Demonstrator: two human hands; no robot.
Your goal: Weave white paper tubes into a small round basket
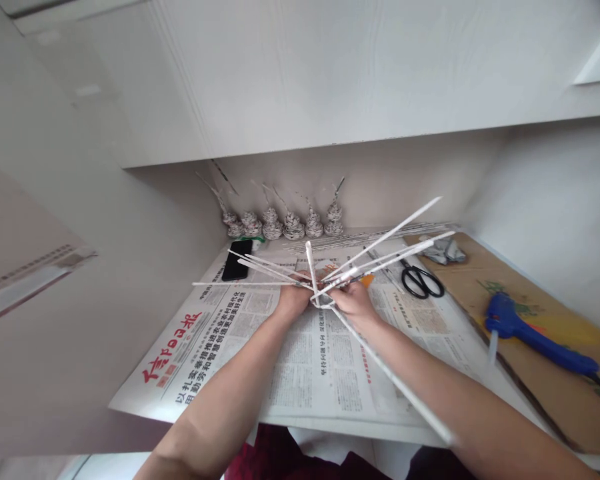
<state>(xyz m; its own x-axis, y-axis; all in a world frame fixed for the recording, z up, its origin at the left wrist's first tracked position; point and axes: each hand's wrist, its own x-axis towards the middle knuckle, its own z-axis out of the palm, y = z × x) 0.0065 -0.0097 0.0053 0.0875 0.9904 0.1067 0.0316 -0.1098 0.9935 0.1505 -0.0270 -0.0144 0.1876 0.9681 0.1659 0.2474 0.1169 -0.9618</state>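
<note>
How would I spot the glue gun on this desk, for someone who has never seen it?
Start from the newspaper spread over the desk and go right to the brown cardboard sheet. The glue gun lies on it, nearer than the black scissors. It is the only bright blue thing there.

I see the newspaper (260,347) spread over the desk. On it, the phone (237,260) lies left of my hands, the scissors (421,280) right. Further right, a glue gun (535,337) rests on cardboard (485,273). Behind, paper cones (285,223) line the wall.
</note>
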